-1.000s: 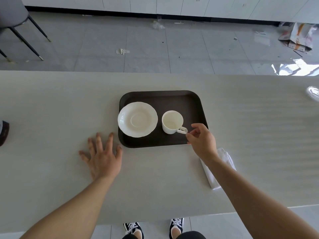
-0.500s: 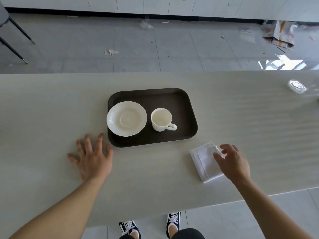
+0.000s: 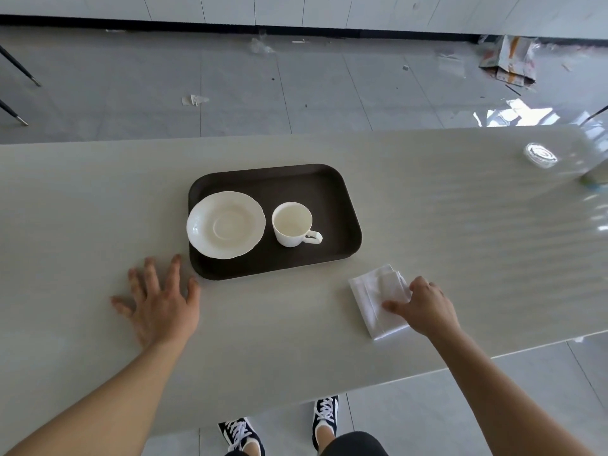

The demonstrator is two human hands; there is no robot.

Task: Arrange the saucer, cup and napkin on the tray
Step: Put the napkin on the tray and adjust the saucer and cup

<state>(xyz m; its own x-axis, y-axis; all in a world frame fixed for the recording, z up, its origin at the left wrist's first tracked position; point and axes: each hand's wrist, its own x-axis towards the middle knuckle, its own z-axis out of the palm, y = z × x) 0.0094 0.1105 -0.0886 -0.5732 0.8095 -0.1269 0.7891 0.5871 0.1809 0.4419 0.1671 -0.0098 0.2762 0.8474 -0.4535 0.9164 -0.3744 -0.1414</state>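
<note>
Fingers (image 3: 396, 306) of the right hand (image 3: 424, 311) press the folded white cloth napkin (image 3: 375, 299) on the pale worktop (image 3: 98, 209), not closed around it; left hand (image 3: 161, 306) flat, spread. Beyond, dark rectangular tray (image 3: 332, 199) carries scalloped white saucer (image 3: 226, 224) beside empty white cup (image 3: 292, 224)

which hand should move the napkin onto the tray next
Right. The right hand already rests on the folded white cloth napkin, just off the dark rectangular tray. The left hand lies flat on the table, across the tray.
</note>
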